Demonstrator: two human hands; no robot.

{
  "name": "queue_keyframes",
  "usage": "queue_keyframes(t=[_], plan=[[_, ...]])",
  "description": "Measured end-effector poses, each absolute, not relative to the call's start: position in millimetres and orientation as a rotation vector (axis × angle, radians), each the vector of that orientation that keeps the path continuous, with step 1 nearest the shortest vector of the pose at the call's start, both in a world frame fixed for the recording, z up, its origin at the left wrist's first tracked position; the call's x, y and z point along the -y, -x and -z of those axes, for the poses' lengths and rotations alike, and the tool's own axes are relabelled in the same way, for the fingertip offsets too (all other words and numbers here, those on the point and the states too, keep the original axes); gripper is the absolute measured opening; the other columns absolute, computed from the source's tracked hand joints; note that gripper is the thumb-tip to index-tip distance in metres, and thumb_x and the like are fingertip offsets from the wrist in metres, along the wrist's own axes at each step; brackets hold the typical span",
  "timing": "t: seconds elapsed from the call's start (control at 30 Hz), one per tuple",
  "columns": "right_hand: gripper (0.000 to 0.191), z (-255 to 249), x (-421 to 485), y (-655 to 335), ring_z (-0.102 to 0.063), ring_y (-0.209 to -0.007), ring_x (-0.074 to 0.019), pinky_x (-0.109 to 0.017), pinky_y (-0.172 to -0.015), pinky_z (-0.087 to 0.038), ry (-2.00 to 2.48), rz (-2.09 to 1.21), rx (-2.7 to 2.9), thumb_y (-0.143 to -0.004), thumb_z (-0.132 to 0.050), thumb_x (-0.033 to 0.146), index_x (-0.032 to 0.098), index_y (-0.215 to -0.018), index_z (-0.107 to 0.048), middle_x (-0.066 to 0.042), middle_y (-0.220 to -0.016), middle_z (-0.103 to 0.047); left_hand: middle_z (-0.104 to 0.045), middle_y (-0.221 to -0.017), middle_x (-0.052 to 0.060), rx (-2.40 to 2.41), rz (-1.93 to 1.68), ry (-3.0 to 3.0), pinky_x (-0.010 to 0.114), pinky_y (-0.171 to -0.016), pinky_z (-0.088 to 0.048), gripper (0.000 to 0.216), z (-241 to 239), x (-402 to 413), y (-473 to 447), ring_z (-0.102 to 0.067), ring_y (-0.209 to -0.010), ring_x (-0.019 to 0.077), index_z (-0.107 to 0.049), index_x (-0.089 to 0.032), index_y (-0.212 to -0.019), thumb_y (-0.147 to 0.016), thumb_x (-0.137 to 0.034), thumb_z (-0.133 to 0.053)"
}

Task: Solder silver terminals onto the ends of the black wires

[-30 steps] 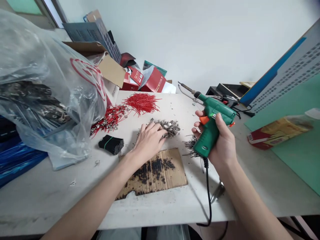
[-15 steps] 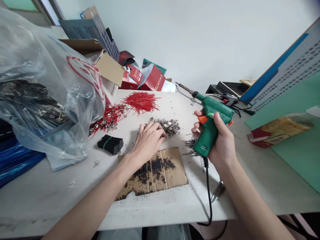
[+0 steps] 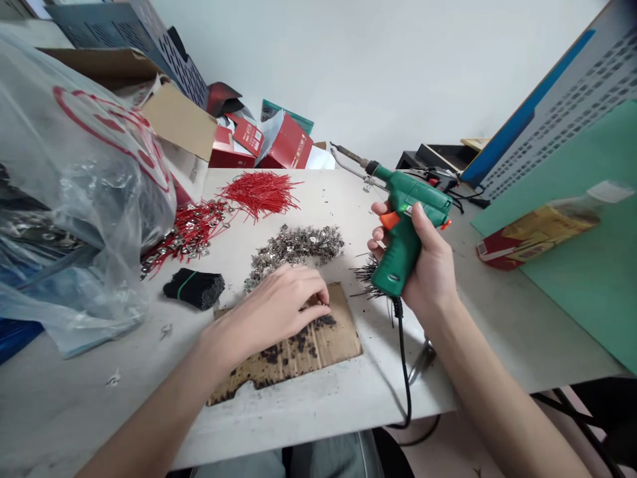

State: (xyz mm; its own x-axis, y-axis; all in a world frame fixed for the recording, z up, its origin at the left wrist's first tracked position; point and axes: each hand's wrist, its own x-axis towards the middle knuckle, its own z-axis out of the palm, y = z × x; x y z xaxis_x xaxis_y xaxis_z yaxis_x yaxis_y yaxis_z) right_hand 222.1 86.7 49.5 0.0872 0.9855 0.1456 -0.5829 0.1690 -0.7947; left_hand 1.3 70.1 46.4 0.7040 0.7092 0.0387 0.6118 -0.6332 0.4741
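Observation:
My right hand (image 3: 426, 265) grips a green gun-shaped soldering iron (image 3: 403, 226) by its handle, tip pointing up and left, above the white table (image 3: 318, 392). Its black cord (image 3: 404, 372) drops over the front edge. My left hand (image 3: 276, 309) rests on a scorched piece of cardboard (image 3: 298, 348), fingers pinched together on something too small to make out. Just beyond it lies a pile of small metal terminals (image 3: 296, 247). A tuft of short black wires (image 3: 367, 279) lies beside the iron's handle.
Loose red wires (image 3: 259, 192) and red wires with terminals (image 3: 186, 232) lie at the back left. A banded black wire bundle (image 3: 194, 287) sits near a large clear plastic bag (image 3: 74, 192). Boxes crowd the far edge; a green board (image 3: 587, 265) leans at the right.
My left hand has drawn back from the terminal pile onto the cardboard, fingers now pinched. The view has shifted, and the soldering iron stays held in my right hand.

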Motion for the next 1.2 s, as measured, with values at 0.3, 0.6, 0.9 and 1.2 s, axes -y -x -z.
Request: queue_keyframes(t=[0.3,0.6,0.9,1.2], plan=[[0.025,-48.1,-86.3,-224.1,-0.056,-0.072,-0.0111,-0.025,-0.065,-0.053,0.666,-1.289,0.826,-0.099,-0.06,0.043,0.022,-0.103,-0.072,-0.003,-0.115,-0.066,-0.066,-0.096,0.002,-0.942,-0.217,-2.682,0.035,-0.083,-0.044,0.009,-43.1,-63.2,-6.5,-0.061,-0.092,0.0204,-0.066,-0.017,-0.088,-0.095,-0.023,-0.067],[0.023,-50.8,-85.2,-223.5,-0.057,-0.072,-0.0116,-0.025,-0.066,-0.054,0.706,-1.289,0.824,-0.099,-0.06,0.043,0.024,-0.099,-0.073,-0.002,-0.112,-0.068,-0.067,-0.097,0.003,-0.889,-0.216,-2.6,0.035,-0.085,-0.047,0.01,-39.1,-65.1,-8.5,-0.062,-0.094,0.0208,-0.068,-0.018,-0.089,-0.095,-0.026,-0.067],[0.025,-51.3,-85.3,-222.1,-0.055,-0.071,-0.0112,-0.025,-0.066,-0.053,0.682,-1.294,0.816,-0.101,-0.057,0.042,0.022,-0.101,-0.073,-0.003,-0.111,-0.067,-0.065,-0.102,0.002,-0.888,-0.236,-2.488,0.033,-0.086,-0.047,0.007,-37.7,-66.2,-4.1,-0.062,-0.097,0.0194,-0.068,-0.019,-0.094,-0.094,-0.026,-0.068],[0.023,-51.0,-84.6,-222.8,-0.056,-0.071,-0.0119,-0.025,-0.065,-0.054,0.72,-1.28,0.834,-0.099,-0.059,0.044,0.025,-0.099,-0.073,-0.002,-0.111,-0.067,-0.066,-0.103,0.003,-0.91,-0.205,-2.515,0.035,-0.085,-0.048,0.011,-38.0,-64.3,-3.5,-0.062,-0.096,0.0206,-0.069,-0.019,-0.095,-0.094,-0.03,-0.068]])
